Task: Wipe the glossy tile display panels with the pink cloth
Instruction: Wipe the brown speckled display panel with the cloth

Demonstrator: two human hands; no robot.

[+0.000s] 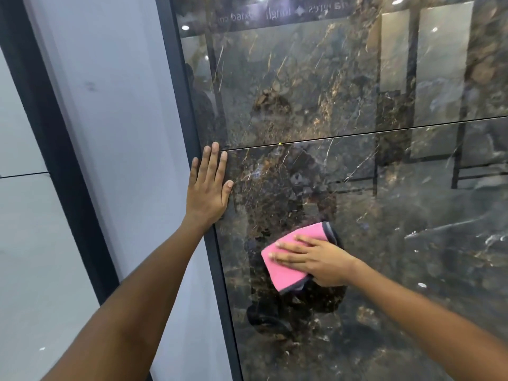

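A tall, glossy dark marble-patterned tile display panel [357,202] with brown and gold veining fills the right part of the head view. It is made of 2 tiles, 1 above the other, split by a thin seam [384,130] that climbs slightly toward the right. A narrow dark metal frame edge [189,111] runs down the panel's left side, leaning so its top sits further left than its bottom.

The folded pink microfibre cloth with a grey hem [288,266] lies flat against the lower tile, below the seam and a little right of the frame edge. Its long axis runs diagonally, from the lower left corner up to the upper right corner, where the grey hem shows.

The right hand [316,259] presses the cloth to the tile with straight fingers spread flat on it, fingertips pointing left. The thumb side is hidden beneath the palm, so I cannot tell whether it pinches the fabric.

The left hand [209,185] rests flat on the panel's left border, fingers straight, close together and pointing up; the fingertips reach the level of the seam. It holds nothing.

Left of the frame stands a pale grey glossy panel [115,133], and beyond it a dark vertical post [55,160] and another light tile [24,243].
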